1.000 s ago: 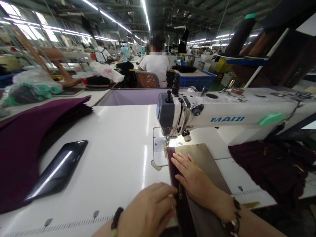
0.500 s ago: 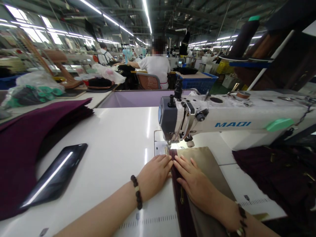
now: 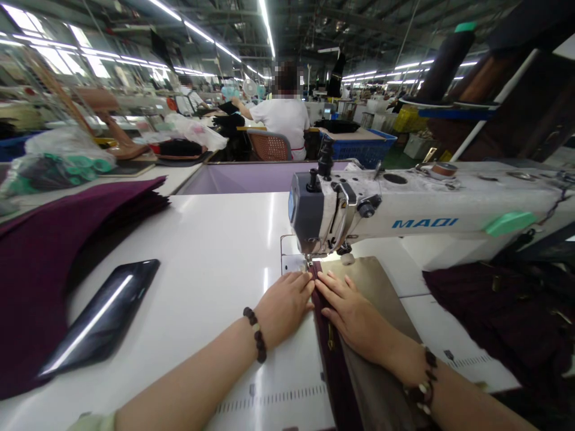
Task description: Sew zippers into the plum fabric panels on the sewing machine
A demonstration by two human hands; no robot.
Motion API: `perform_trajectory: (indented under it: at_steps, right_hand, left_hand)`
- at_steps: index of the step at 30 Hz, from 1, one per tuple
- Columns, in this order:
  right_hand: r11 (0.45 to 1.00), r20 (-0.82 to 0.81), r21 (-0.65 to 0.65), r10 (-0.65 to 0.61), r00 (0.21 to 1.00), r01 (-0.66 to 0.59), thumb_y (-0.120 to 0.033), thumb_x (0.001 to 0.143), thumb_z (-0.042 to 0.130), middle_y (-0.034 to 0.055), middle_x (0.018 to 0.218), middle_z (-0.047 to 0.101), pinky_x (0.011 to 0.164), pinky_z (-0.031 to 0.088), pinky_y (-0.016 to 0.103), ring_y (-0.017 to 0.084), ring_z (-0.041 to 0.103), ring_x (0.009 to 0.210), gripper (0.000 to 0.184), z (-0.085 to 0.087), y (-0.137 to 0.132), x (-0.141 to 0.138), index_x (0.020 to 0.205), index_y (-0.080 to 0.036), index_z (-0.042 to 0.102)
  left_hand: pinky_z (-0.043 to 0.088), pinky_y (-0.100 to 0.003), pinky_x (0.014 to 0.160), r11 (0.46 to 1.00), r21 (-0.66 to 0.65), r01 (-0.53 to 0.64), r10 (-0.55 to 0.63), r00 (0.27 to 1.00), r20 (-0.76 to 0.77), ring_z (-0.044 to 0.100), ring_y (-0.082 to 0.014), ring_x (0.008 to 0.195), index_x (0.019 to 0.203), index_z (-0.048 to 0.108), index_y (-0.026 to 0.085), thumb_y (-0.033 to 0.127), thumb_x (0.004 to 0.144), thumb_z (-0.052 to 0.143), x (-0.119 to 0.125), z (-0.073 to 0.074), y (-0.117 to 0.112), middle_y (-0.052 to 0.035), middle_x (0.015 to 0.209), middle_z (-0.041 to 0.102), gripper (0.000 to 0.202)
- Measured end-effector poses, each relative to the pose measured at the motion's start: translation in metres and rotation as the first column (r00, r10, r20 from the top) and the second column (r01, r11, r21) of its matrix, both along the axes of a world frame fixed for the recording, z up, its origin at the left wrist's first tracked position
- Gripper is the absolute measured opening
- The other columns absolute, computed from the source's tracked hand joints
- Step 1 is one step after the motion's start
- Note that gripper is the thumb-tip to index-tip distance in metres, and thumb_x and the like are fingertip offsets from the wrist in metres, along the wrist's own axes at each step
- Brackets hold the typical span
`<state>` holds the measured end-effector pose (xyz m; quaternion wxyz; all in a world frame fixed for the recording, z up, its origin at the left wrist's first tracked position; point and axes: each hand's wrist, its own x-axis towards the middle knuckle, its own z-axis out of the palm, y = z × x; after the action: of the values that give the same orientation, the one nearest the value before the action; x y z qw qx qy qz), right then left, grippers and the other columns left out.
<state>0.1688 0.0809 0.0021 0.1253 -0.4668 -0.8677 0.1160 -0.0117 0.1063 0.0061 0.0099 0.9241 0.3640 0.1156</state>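
Note:
A maroon strip with a zipper (image 3: 327, 353) runs along the edge of a beige-brown fabric panel (image 3: 381, 287), and its far end lies beneath the needle of the sewing machine (image 3: 309, 254). My left hand (image 3: 287, 305) is flat, fingers stretched forward, its tips at the strip's left edge just before the presser foot. My right hand (image 3: 353, 311) rests with fingers spread on the strip and the panel, its fingertips close to those of my left. A brass zipper pull (image 3: 331, 336) shows beside my right thumb. Beaded bracelets circle both wrists.
Left of my hands lies a black phone (image 3: 101, 317) beside a stack of maroon fabric (image 3: 40, 263). More maroon pieces with zippers (image 3: 503, 317) are heaped at the right. Thread cones (image 3: 442, 66) stand above the machine. Ahead, a co-worker (image 3: 281, 120) sits facing away.
Both hands have moved slightly forward, toward the needle, together with the strip and panel. The co-worker ahead has raised an arm with dark material.

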Motion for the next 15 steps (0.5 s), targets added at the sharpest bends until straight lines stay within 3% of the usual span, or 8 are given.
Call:
perform_trajectory:
  at_steps: [8, 11, 15]
  right_hand:
    - [1.0, -0.008, -0.005, -0.005, 1.0, 0.005, -0.018, 0.087, 0.038, 0.0103, 0.138, 0.032, 0.104, 0.023, 0.05, 0.022, 0.026, 0.128, 0.047, 0.001, 0.0, 0.001, 0.134, -0.016, 0.034]
    - [1.0, -0.018, 0.013, 0.0, 1.0, 0.0, -0.02, 0.088, 0.038, 0.0105, 0.136, 0.035, 0.103, 0.025, 0.048, 0.021, 0.029, 0.127, 0.044, 0.0, 0.001, 0.003, 0.132, -0.016, 0.037]
    - [0.999, 0.015, 0.037, 0.006, 1.0, -0.007, -0.023, 0.088, 0.042, 0.0085, 0.136, 0.035, 0.104, 0.025, 0.046, 0.021, 0.03, 0.126, 0.042, 0.002, 0.002, 0.005, 0.129, -0.016, 0.041]
  left_hand:
    - [0.039, -0.038, 0.094, 1.0, -0.006, -0.017, 0.017, 1.0, -0.015, 0.049, -0.0241, 0.109, 0.113, 0.049, 0.007, 0.019, 0.081, 0.058, 0.003, 0.004, -0.004, -0.0136, 0.116, 0.054, 0.035]
    - [0.039, -0.04, 0.095, 1.0, -0.029, 0.006, -0.006, 1.0, -0.005, 0.05, -0.0246, 0.107, 0.111, 0.051, 0.007, 0.021, 0.08, 0.061, 0.003, 0.009, -0.029, -0.0144, 0.116, 0.054, 0.035]
    - [0.039, -0.042, 0.096, 0.988, -0.045, 0.148, -0.142, 0.983, 0.115, 0.051, -0.0255, 0.106, 0.113, 0.05, 0.008, 0.038, 0.077, 0.063, 0.001, 0.012, -0.081, -0.0129, 0.115, 0.056, 0.048]
